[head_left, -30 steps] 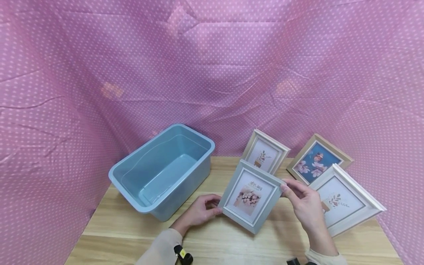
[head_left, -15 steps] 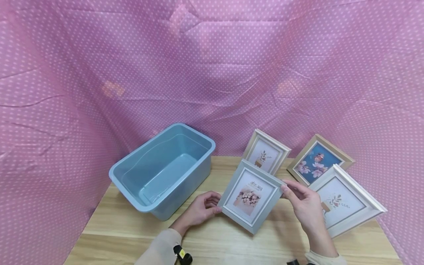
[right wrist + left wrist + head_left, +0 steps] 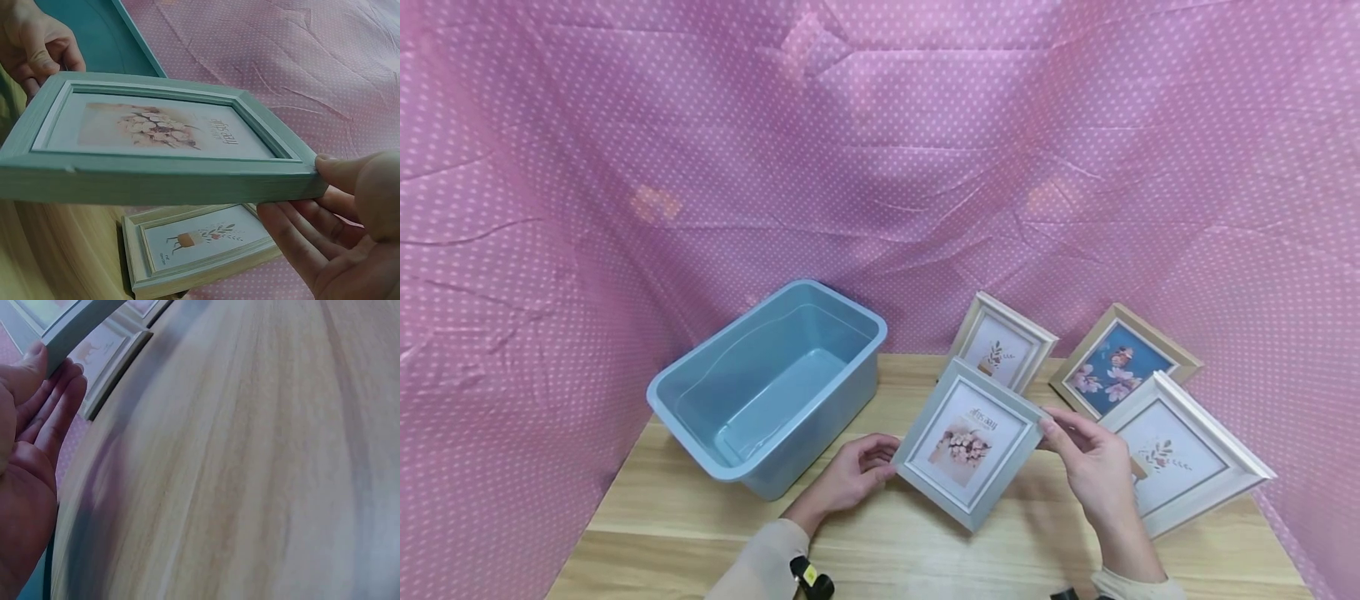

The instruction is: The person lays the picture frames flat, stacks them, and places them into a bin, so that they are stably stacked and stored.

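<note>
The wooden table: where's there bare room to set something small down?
In the head view, bare wood shows in front of the held gray frame, between the sleeves, and in a strip between the blue tub and rear cream frame. The right side is crowded: right hand, white frame and blue-pictured frame bunch together.

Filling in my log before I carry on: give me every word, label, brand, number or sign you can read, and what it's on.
Nothing reads with certainty.
Grey-green rectangular picture frame: stylised lettering above the printed bouquet, too unclear to quote; the line under it is too small.
Cream rectangular picture frame: tiny print by the brown figure, too small to read.
Black device by the beige left sleeve: yellow label, any marking too small to read.
</note>
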Motion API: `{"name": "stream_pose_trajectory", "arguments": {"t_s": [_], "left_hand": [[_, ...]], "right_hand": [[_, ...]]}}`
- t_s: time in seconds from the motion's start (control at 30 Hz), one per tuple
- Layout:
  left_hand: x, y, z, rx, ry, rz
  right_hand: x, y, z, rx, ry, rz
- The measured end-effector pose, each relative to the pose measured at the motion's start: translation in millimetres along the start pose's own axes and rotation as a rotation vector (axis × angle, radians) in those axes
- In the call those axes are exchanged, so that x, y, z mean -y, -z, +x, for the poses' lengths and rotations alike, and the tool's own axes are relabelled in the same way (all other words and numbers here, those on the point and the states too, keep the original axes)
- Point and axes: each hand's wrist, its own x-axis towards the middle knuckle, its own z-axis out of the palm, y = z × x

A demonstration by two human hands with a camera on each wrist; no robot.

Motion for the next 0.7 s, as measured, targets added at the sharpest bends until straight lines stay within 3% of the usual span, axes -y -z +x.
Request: {"name": "stream_pose_trajectory", "arguments": {"t_s": [0.27,0.47,0.7], "left_hand": [[-2.0,0.2,-1.0,-0.04,0.027,0.018],[-2.8,0.1,-1.2,-0.088,0.03,0.006],[0.5,-0.9,-1.8,-0.104,0.048,0.003]], "right_hand": [[1,2,-1.5,0.026,-0.016,-0.05],[-3,5,-2.8,0.079,0.04,-0.014],[-9,10,-5.7,0.15,0.107,0.004]]}}
